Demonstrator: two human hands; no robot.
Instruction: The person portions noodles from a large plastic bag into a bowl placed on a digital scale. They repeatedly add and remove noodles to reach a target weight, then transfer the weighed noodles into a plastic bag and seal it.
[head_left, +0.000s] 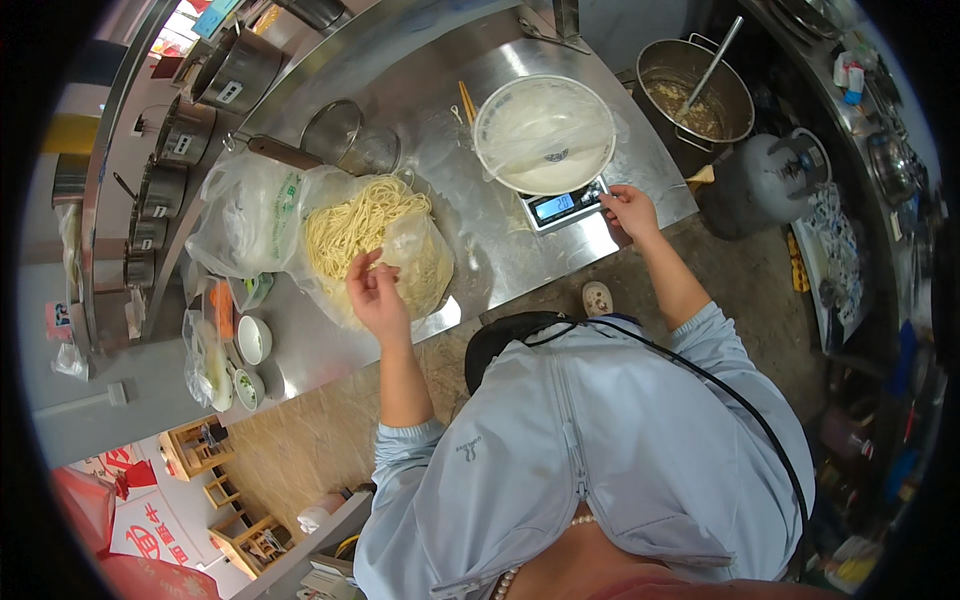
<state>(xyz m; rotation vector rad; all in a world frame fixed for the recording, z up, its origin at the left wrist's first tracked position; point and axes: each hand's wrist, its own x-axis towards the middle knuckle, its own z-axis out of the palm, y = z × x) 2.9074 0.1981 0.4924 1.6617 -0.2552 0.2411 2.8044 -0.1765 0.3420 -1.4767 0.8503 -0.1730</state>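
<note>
My right hand touches the right side of a digital kitchen scale with a lit display. On the scale rests a large white bowl with a clear plastic bag spread in it. My left hand is held over the near side of a heap of yellow noodles in an open clear plastic bag; its fingers are loosely curled, and no noodles show in them. Wooden chopsticks lie against the bowl's left side.
Wire strainers lie behind the noodles on the steel counter. Small white bowls stand at the left. A large pot with a ladle and a grey gas cylinder are at the right. Steel pots line a shelf.
</note>
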